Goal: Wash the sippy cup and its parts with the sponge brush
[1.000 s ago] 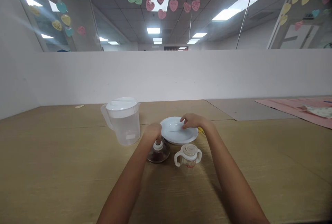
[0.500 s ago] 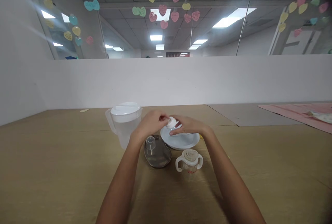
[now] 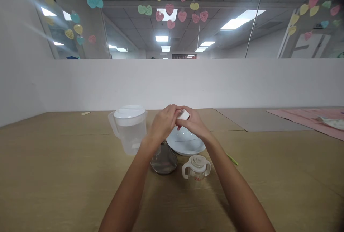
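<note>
Holding one small white piece [image 3: 184, 114] between them, the left hand [image 3: 163, 121] and the right hand [image 3: 194, 121] meet near the middle of the frame. The fingers of both hands are closed on it, left fingers at its left side, right thumb along its lower edge. So the piece is right in the grip, and neither hand is clearly nearer. Its top seems to tip a little, but the fingers hide so much that I cannot tell which way its long side runs.

Just below the hands in the frame is a white plate [image 3: 185, 149] — the piece is up over its far side, not down on it. The hands cover part of the plate. To the lower left, a dark metal tray [image 3: 164, 164] lies just beside the plate, and the left wrist hides some of the clear cap [image 3: 158, 150] on it. Lower down, a cup with two handles [image 3: 197, 167] stands upright between the two arms, so it is the thing most in their way.

Further out, a big clear jug [image 3: 131, 131] with a white lid stands left of the left hand. A thin yellow-green thing [image 3: 232, 159] lies just past the right arm. At the right edge — well apart from the hands — lies a pink cloth [image 3: 301, 115].
</note>
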### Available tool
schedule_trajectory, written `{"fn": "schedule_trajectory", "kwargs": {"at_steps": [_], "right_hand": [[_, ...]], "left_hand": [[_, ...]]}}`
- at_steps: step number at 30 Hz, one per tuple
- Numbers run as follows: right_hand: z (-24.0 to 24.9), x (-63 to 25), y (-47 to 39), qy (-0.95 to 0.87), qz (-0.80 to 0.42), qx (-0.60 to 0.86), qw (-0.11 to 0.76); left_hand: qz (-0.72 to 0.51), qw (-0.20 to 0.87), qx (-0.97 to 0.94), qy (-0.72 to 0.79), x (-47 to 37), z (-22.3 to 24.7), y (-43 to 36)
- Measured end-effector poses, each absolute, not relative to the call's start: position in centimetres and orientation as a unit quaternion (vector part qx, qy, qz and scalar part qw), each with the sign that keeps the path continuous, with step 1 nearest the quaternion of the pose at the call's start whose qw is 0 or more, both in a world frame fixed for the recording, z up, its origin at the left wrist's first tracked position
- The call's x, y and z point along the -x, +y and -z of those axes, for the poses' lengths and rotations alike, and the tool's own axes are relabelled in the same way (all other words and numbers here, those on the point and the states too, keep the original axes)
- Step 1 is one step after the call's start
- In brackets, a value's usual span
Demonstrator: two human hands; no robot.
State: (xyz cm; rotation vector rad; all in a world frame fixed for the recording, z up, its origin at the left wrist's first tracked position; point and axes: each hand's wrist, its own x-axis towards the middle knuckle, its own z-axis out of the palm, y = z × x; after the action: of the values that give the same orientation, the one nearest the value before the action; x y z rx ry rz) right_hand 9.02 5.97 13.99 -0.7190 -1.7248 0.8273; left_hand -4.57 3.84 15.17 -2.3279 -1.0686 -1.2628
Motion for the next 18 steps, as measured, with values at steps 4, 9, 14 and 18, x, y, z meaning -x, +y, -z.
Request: {"fn": "schedule_trajectory", "kwargs": {"at_steps": [4,9,14,18], "right_hand": [[-14.5,-8.5,4.7,-0.693,-0.381,0.211,0.575],[-14.0,-8.0,4.8,-0.699,-0.394,0.145,0.579],[-13.8,-8.3,5.7,-0.712,-0.15,0.207,0.654],[-14.0,-9.9,6.5,-0.696,-0.005,0.25,0.673]], "left_hand": [[0.578,-0.007,0.749,-0.323,4.9,-15.7,3.6],[0.64,-0.186,0.7,-0.256,5.1,-16.2,3.6],[0.554,0.042,0.769,-0.316,4.5,-16.4,2.2],[0.492,0.225,0.793,-0.279,4.0,-17.1,-0.6]]}}
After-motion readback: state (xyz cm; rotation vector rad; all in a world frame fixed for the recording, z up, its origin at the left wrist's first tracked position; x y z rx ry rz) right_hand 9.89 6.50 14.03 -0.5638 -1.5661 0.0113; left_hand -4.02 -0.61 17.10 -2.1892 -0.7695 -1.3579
